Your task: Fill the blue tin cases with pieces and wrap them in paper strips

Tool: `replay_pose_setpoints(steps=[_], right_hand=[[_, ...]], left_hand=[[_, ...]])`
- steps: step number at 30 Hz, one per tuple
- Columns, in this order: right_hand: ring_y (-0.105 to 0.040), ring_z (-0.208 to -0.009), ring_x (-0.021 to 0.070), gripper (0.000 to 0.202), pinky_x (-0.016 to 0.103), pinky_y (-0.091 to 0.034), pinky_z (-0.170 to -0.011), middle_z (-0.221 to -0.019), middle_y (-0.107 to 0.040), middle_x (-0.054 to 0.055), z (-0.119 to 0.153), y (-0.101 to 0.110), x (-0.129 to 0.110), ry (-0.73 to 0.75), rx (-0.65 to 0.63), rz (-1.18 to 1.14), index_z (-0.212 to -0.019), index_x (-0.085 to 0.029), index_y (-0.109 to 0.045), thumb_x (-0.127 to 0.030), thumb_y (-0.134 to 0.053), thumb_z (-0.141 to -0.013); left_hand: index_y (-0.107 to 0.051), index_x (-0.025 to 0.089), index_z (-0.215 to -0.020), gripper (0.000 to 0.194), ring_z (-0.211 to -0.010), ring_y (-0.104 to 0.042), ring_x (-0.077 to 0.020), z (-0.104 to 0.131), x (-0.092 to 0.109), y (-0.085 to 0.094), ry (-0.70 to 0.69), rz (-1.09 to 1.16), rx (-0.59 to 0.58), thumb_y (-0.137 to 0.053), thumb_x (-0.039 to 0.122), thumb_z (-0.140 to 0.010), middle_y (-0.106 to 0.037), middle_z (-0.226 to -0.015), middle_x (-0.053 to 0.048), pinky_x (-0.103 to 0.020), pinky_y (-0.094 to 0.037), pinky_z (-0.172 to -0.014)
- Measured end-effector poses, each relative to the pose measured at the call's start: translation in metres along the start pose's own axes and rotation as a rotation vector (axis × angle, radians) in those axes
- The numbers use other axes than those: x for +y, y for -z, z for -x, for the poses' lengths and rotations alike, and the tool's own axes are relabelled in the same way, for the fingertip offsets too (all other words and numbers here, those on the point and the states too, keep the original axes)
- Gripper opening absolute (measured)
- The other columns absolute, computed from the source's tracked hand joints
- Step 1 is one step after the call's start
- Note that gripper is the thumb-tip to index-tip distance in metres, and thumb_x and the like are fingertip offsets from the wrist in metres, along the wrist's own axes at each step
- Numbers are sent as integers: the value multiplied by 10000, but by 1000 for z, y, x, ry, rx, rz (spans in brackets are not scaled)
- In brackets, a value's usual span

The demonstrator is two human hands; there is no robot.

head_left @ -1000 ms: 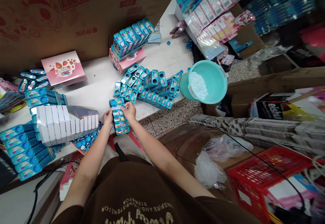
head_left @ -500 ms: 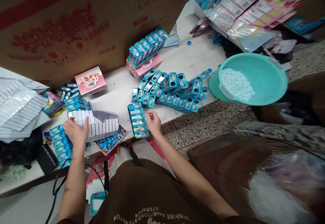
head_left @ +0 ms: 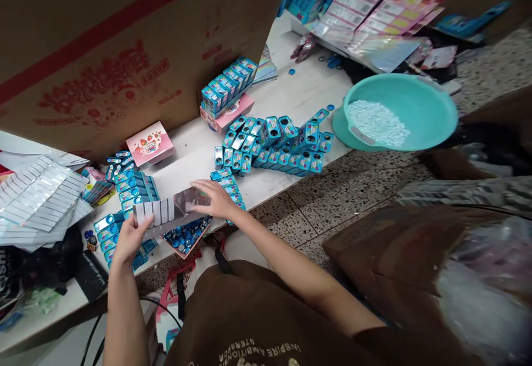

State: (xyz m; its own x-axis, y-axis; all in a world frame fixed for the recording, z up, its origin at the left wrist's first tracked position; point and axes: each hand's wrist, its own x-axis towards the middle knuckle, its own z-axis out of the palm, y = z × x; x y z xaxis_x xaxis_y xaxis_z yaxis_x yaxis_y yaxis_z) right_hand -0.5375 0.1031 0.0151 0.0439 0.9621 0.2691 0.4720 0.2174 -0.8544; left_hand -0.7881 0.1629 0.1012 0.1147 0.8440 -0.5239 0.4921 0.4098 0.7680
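A sheet of white labels (head_left: pixel 160 213), partly shiny and bare toward its right end, stretches between my two hands. My left hand (head_left: pixel 128 240) pinches its left end, thumb on top. At the right end, my right hand (head_left: pixel 215 200) has its fingers and thumb closed on the sheet. Just beneath lies an open pink box (head_left: pixel 185 256) filled with blue caps (head_left: pixel 183 238). Blue tins (head_left: pixel 135 189) stand in rows behind the left hand, and more tins (head_left: pixel 108 233) lie beside it. Another row of tins (head_left: pixel 229 184) is partly hidden by my right hand.
Many blue tins (head_left: pixel 270 153) crowd the table's middle. Behind are a closed pink box (head_left: pixel 149 144) and a large cardboard carton (head_left: pixel 112 39). A turquoise basin (head_left: pixel 432 117) with white pieces stands right. Label sheets (head_left: pixel 37 200) pile up left.
My right hand has moved left from the tin row and taken hold of the sheet's right end. The left hand now grips the left end, and the sheet looks narrower and tilted.
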Motion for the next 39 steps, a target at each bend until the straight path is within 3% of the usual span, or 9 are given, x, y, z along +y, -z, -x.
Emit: replay_pose_setpoints(steps=[3,6,11,13,15,20,27,33,39], right_hand=[[-526,-1131,236,614,408,-377,-984,-1187,-610,102,-15,4,-20,119,-115,-11,-1178,-197,-566,-450,-746,-648],[-622,-872,175,275,330,-454,-839,-924,-693,41,-18,2,-29,-5,-160,-135,-948,-190,-663,-375,-677,-746],[-606,-668,127,138,258,-444,-709,-731,-691,1,-8,-5,-35,-26,-275,-216,-811,-180,-705,-290,-622,-802],[-606,-677,132,115,266,-436,-738,-722,-697,4,-4,-5,-39,21,-294,-177,-823,-189,-713,-268,-635,-794],[-610,-685,134,126,258,-440,-724,-728,-702,4,1,-5,-45,5,-280,-175,-838,-196,-715,-274,-621,-806],[-622,-732,147,166,267,-451,-734,-769,-708,14,7,0,-55,20,-156,-74,-924,-209,-706,-300,-629,-808],[-603,-886,166,208,339,-444,-840,-958,-701,39,13,-5,-61,329,-38,238,-1014,-241,-679,-308,-535,-881],[-606,-966,174,241,338,-479,-866,-1054,-686,54,30,-14,-60,337,32,306,-1075,-222,-661,-241,-504,-893],[-621,-967,171,237,323,-499,-878,-1060,-690,48,38,-18,-61,304,60,291,-1062,-214,-671,-239,-510,-891]], left_hand=[[-645,153,-929,552,-800,-637,-225,16,1,0,-5,70,-17,-740,548,-555,-699,-894,-87,-330,-507,-730],[-610,167,-1022,601,-816,-636,-234,21,0,1,-72,17,49,-704,571,-586,-680,-945,-91,-356,-508,-742],[-483,207,-1264,730,-1248,-402,-329,33,17,-6,-580,-544,419,-710,481,-626,-480,-1324,-145,-487,-284,-1040],[-546,243,-1209,580,-1279,-365,-321,37,25,-11,-726,-704,312,-681,437,-680,-499,-1319,-117,-497,-153,-1091],[-634,268,-1064,340,-1140,-502,-292,37,29,-17,-772,-762,97,-613,404,-753,-630,-1130,-86,-489,-129,-1093],[-691,257,-839,216,-768,-603,-224,28,25,-23,-702,-705,-102,-534,402,-805,-692,-776,-50,-438,-260,-1022],[-720,244,-800,246,-689,-568,-227,26,23,-31,-595,-547,-130,-561,428,-761,-679,-690,-52,-362,-406,-783],[-719,223,-691,164,-645,-578,-207,26,20,-36,-382,-201,-205,-675,375,-651,-679,-664,-27,-300,-446,-683],[-713,178,-766,251,-662,-589,-188,22,14,-36,-350,-233,-293,-601,400,-733,-685,-718,-31,-260,-447,-638]])
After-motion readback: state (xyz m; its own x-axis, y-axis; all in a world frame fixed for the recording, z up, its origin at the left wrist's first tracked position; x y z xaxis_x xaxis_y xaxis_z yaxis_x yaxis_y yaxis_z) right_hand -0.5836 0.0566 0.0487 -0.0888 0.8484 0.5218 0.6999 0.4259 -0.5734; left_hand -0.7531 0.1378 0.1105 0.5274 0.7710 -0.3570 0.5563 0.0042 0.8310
